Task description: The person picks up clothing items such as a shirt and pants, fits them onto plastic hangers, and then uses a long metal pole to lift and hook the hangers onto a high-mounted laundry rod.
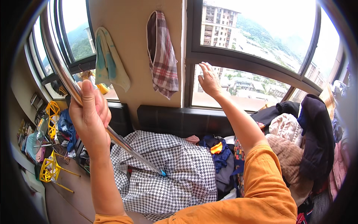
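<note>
My left hand is wrapped around a shiny metal pole, thumb pointing up. The pole slants from the upper left down across the view, and its blue tip meets or hovers over black-and-white houndstooth fabric. Whether the tip presses on the cloth I cannot tell. My right hand is raised with the fingers extended and holds nothing. It appears in front of the lower window frame; contact with the frame is unclear.
A plaid cloth and a pale green-patterned towel hang on the wall. Behind the houndstooth fabric runs a black padded backrest. Clothes, including a dark garment, are heaped at right. A yellow frame stand occupies the floor at left.
</note>
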Demonstrator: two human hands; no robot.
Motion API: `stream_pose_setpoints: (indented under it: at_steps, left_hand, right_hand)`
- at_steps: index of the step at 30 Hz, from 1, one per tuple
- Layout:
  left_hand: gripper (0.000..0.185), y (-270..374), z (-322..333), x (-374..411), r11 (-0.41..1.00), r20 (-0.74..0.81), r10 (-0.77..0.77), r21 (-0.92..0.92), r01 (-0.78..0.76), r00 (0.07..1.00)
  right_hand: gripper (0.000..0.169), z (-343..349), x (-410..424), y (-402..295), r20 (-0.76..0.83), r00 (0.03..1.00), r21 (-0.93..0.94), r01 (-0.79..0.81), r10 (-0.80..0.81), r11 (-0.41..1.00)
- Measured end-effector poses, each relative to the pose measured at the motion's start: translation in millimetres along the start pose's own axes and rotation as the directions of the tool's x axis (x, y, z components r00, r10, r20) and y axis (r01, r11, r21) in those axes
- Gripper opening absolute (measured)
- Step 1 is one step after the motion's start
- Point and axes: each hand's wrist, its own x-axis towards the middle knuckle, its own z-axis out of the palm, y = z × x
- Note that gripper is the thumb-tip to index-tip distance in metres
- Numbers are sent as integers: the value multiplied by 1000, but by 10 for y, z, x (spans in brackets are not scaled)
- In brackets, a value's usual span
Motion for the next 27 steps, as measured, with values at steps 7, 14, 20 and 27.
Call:
stream_pose_setpoints:
  at_steps: [7,14,20,27]
  left_hand:
    - [33,-710,268,184,994,67,-90,74,85,994]
    - [27,-1228,590,231,974,185,-212,-37,222,960]
    - [34,-1588,693,388,969,214,-246,30,245,945]
    - [30,-1628,577,411,954,239,-277,-46,295,931]
  right_hand:
    - [53,733,1244,676,-122,970,-383,149,-210,912]
    - [75,692,1786,1224,-304,948,-496,-74,-93,865]
    - [86,662,1823,1485,-200,971,-579,-12,-127,815]
    - [82,268,1717,1862,-92,975,-696,81,-200,713]
